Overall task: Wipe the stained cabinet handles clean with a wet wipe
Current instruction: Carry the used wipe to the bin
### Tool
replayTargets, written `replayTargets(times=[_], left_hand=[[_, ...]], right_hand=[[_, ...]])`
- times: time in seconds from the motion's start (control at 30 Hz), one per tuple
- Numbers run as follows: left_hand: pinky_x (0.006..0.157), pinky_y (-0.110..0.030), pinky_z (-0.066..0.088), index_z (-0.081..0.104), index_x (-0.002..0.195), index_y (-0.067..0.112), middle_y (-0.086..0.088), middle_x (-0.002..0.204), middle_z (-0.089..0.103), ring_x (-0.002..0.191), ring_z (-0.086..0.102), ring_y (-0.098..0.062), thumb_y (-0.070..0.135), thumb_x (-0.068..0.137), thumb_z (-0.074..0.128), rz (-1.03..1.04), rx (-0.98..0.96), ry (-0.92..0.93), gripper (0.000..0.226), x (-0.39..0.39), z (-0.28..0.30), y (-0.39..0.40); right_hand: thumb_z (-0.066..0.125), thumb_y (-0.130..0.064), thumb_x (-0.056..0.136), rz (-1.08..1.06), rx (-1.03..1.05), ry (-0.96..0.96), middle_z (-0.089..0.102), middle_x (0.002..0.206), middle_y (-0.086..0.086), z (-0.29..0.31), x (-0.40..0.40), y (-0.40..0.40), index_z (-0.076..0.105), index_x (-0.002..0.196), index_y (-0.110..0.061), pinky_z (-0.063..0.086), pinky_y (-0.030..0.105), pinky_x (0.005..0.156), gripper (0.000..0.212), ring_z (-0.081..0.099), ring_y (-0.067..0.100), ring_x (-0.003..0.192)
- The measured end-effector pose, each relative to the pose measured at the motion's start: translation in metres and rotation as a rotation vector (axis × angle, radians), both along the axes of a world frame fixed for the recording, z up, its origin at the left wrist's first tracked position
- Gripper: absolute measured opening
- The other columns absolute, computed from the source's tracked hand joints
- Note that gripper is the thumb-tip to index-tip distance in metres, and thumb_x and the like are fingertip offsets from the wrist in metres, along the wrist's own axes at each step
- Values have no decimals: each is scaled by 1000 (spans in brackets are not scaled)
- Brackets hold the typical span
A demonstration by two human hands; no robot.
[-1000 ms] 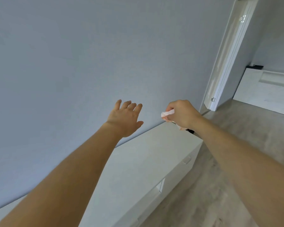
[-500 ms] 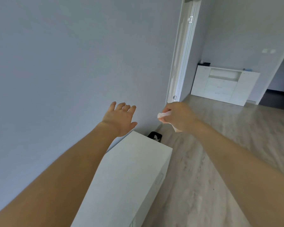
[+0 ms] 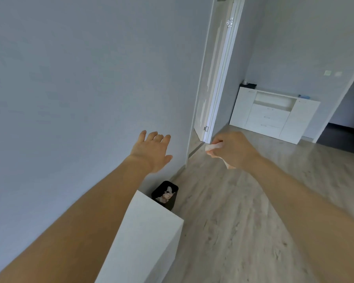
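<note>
**Wipe in the right fist, cabinets below and across the room**

Starting at the left of my feed, a plain grey wall [image 3: 70, 88] fills most of the view. The left forearm reaches up along it, and the left hand [image 3: 151, 154] is spread flat, palm away from me, fingers straight and slightly fanned, holding nothing. I cannot tell whether the fingertips touch the wall or hang just short of it.

Below that hand I see the top corner of a white cabinet [image 3: 147, 231]; its handles are out of my view from here. Just beyond its far end, against the wall, stands a black bin [image 3: 171, 204] with crumpled pale paper inside.

Moving right, a white door [image 3: 215, 88] stands ajar in its frame. In front of it, over the wood-look floor [image 3: 243, 231], the right hand [image 3: 231, 151] is curled tight around the wet wipe [image 3: 214, 147]: a white wad pokes out at the thumb side and a tail hangs below the fist.

Farther right, against the back wall, sits a second white cabinet [image 3: 274, 116] with an open shelf, drawers and small handles, too far off for me to judge any stains. A dark doorway [image 3: 347, 119] closes the right edge.
</note>
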State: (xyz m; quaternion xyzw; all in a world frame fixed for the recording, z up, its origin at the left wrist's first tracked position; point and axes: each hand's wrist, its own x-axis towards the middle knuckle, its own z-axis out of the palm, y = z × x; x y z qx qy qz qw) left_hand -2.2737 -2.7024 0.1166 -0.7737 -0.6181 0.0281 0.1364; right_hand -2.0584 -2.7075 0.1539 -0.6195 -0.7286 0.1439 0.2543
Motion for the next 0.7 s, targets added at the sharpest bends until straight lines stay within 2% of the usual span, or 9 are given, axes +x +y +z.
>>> replayTargets(times=[0.07,0.13,0.2,0.27,0.4,0.53,0.7], left_hand=[[118,-46,1,2,152,15,-5,157,16,146,6,-23,47,101,25,7,6,0,64,23,-5,37],[118,-46,1,1,152,15,-5,158,15,146,5,-23,47,101,25,14,-19,6,64,41,-11,68],[118,-45,1,2,152,15,-5,157,16,146,6,-23,48,101,25,36,-41,6,64,50,-17,101],[118,-45,3,3,151,15,-5,157,17,146,7,-23,48,101,26,63,-59,5,64,56,-24,138],[118,-45,3,4,151,15,-5,157,19,146,9,-23,48,101,27,98,-78,-18,65,67,-46,215],[117,-45,4,5,151,15,-5,156,21,146,10,-23,48,101,28,141,-112,-62,65,76,-87,297],[117,-46,3,4,151,15,-6,155,25,145,11,-24,47,101,29,190,-244,-150,65,85,-127,389]], right_hand=[[54,1,78,37,1,-4,63,77,16,1,24,43,58,63,-2,36,25,51,15,42,20,58],[55,1,76,51,-7,-32,61,77,20,-1,40,82,57,62,-1,33,24,51,14,40,22,59],[56,-1,74,65,-15,-30,54,72,16,-6,51,121,59,66,2,32,26,54,9,37,21,61],[56,-2,74,103,-33,-41,55,74,14,-13,58,161,59,69,3,37,30,55,8,41,21,64],[56,-4,76,165,-26,-45,56,71,2,-37,65,244,60,65,-9,46,36,56,12,49,21,65],[55,-3,76,249,-39,-158,60,81,7,-70,67,339,62,72,-4,42,30,54,8,46,19,62],[57,-10,76,276,-71,-236,53,77,-3,-93,75,445,57,65,-14,43,29,57,12,45,15,63]])
